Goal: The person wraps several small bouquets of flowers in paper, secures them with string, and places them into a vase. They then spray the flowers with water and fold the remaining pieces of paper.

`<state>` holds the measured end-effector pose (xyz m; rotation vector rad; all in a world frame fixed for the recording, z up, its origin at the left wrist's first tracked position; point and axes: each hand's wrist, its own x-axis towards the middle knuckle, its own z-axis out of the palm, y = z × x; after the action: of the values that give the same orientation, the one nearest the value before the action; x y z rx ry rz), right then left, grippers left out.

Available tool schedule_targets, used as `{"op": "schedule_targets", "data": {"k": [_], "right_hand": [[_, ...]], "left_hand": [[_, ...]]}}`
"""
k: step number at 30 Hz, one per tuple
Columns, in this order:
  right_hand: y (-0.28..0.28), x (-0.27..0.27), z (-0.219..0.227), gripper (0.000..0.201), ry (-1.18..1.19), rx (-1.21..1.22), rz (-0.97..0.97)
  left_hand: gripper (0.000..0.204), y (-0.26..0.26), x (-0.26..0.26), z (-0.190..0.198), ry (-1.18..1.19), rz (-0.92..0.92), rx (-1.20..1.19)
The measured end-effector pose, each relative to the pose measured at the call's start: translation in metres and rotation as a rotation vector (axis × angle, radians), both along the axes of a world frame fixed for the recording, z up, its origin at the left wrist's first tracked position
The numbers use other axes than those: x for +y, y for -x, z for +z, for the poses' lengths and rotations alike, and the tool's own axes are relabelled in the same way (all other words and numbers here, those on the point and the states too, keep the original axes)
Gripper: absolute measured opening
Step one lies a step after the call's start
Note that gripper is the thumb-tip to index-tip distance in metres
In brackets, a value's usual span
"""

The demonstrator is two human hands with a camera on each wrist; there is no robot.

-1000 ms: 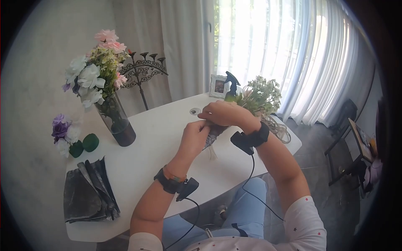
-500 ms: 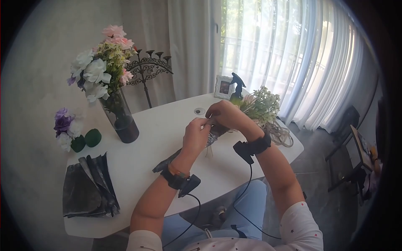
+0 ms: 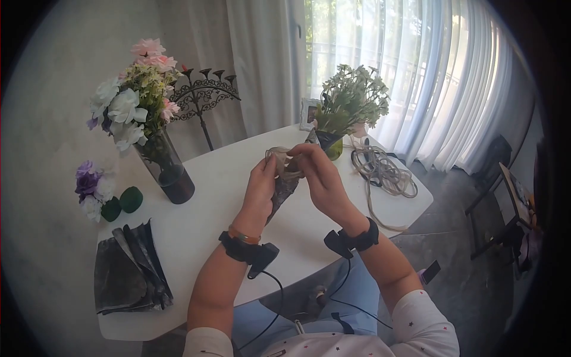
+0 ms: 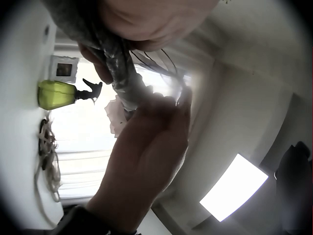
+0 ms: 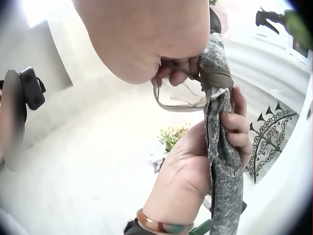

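A bouquet [image 3: 354, 98] of small white flowers with green leaves points away from the person, its stems rolled in mottled grey wrapping paper [image 5: 226, 181]. My left hand [image 3: 259, 187] grips the wrapped stems; in the right wrist view its fingers curl round them from behind. Beige-brown ribbon [image 5: 216, 80] winds round the wrap just above those fingers. My right hand [image 3: 324, 181] pinches the ribbon beside the wrap, and a loose loop hangs from its fingers. From the head view, ribbon loops [image 3: 278, 156] stand up between both hands.
A ribbon coil [image 3: 383, 169] lies on the white table's right side, near a green spray bottle [image 4: 57, 95] and a picture frame [image 3: 308, 113]. On the left stand a tall flower vase [image 3: 163, 166], purple and white flowers [image 3: 89, 184] and folded dark paper [image 3: 128, 271].
The flower heads have swung from the right to farther back and up. My right hand has turned and come closer to the body, and ribbon loops now show between the hands.
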<state>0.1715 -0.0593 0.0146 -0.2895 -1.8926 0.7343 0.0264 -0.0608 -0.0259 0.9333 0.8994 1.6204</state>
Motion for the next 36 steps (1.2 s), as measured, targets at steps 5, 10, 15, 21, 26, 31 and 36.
{"op": "schedule_targets", "data": {"k": [5,10,15,21,26,31,36], "right_hand": [[-0.012,-0.003,-0.008,0.013,0.204,0.393,-0.121],[-0.01,0.019,-0.012,0.018,0.635,0.752,0.14],[0.002,0.043,-0.02,0.022,0.999,0.745,0.301],[0.002,0.04,-0.016,0.031,1.092,0.412,0.322],[0.014,0.048,-0.037,0.029,0.992,0.071,0.307],[0.031,0.064,-0.071,0.037,0.888,-0.011,0.472],[0.019,0.067,-0.076,0.027,0.84,-0.081,0.304]], "left_hand": [[0.032,-0.01,-0.013,0.012,0.08,-0.065,-0.043],[0.034,-0.022,-0.019,0.017,0.095,-0.16,-0.258],[0.042,-0.04,-0.028,0.022,-0.052,-0.325,-0.121],[0.041,-0.032,-0.039,0.01,0.081,-0.3,-0.063],[0.043,-0.019,-0.051,-0.009,0.1,-0.204,-0.018],[0.04,-0.01,-0.058,-0.023,0.085,-0.278,-0.115],[0.037,-0.015,-0.063,-0.017,0.077,-0.1,0.004]]}}
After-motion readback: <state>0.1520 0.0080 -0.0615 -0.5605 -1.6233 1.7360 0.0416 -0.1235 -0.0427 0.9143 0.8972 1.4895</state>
